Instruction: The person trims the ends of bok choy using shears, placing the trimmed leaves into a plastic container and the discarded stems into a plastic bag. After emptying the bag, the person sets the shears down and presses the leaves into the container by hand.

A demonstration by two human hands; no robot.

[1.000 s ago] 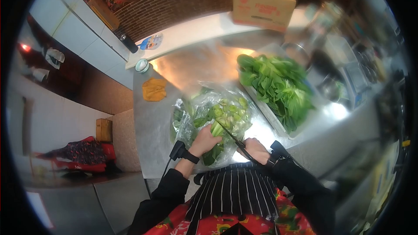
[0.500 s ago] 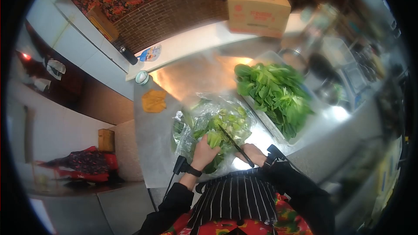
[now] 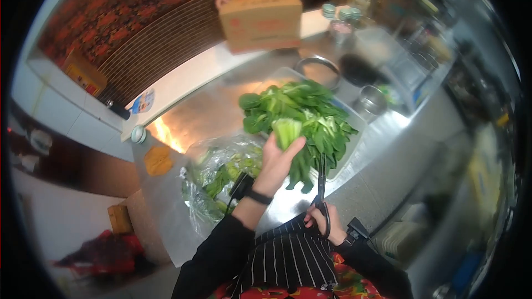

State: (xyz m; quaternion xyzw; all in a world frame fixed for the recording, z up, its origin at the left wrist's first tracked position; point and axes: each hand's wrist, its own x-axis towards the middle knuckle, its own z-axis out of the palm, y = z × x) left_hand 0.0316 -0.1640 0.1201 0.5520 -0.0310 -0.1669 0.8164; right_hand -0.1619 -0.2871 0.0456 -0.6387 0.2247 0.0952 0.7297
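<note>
My left hand [image 3: 275,161] is closed around a leafy green [image 3: 287,132], its pale cut stems facing up. It is over the near-left side of a pile of leafy greens [image 3: 318,105], which heaps above a clear plastic tray [image 3: 354,124]. My right hand [image 3: 330,225] grips the handles of black scissors [image 3: 321,180] close to my striped apron, blades pointing away from me. To the left lies a crumpled clear plastic bag [image 3: 195,202] with pale green stem ends [image 3: 237,165] and some leaves on it.
Across the counter, another person's hands hold a cardboard box [image 3: 263,25] on the white ledge [image 3: 188,80]. A yellow cloth [image 3: 158,160] and small bowls [image 3: 138,134] are at left. A round pan [image 3: 318,72] and metal pot [image 3: 371,101] stand beyond the tray.
My left hand has moved from the plastic bag to the pile of greens, carrying the leafy green. The scissors have swung away from the stems toward my apron. The view has turned right.
</note>
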